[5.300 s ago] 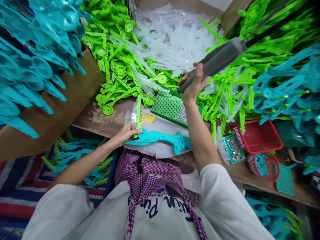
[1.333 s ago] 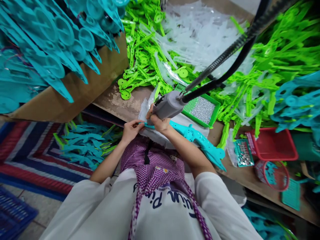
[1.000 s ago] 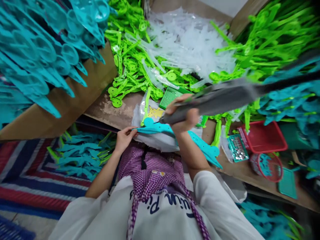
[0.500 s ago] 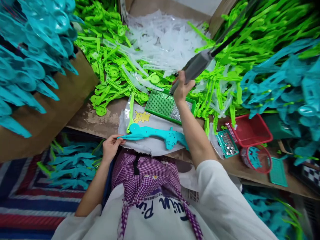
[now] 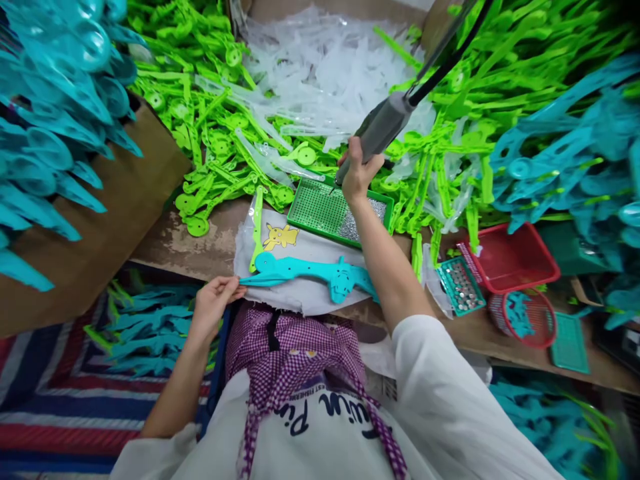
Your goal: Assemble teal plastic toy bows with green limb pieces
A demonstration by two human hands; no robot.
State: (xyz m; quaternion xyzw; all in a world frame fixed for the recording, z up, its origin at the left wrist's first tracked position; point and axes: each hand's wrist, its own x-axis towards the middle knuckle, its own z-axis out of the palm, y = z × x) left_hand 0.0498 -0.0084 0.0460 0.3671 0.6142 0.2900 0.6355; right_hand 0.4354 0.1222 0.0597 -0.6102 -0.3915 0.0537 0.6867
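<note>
On the pale cloth point(image 5: 320, 303) in front of me lies a long blue plastic part point(image 5: 310, 270) with a rounded left end. My left hand point(image 5: 216, 303) pinches its pointed left tip between thumb and fingers. My right hand point(image 5: 359, 175) is wrapped around a grey electric screwdriver point(image 5: 385, 127), whose cable runs up to the top right. The driver's bit points down over the green perforated tray point(image 5: 313, 207), which holds many small silvery screws point(image 5: 357, 223) at its right side. A lime-green plastic arm point(image 5: 257, 230) lies by the blue part's rounded end, over a yellow cartoon figure point(image 5: 280, 236).
Heaps of lime-green parts point(image 5: 215, 140) and clear plastic pieces point(image 5: 330, 60) cover the back. Blue parts fill a cardboard box point(image 5: 145, 180) at left and pile up point(image 5: 565, 147) at right. Small teal tray point(image 5: 460, 287), red bin point(image 5: 520, 257) and red basket point(image 5: 543, 323) stand at right.
The view has shifted slightly. My right hand and the screwdriver stay over the green tray, with the driver a little lower. My left hand still pinches the blue part's tip.
</note>
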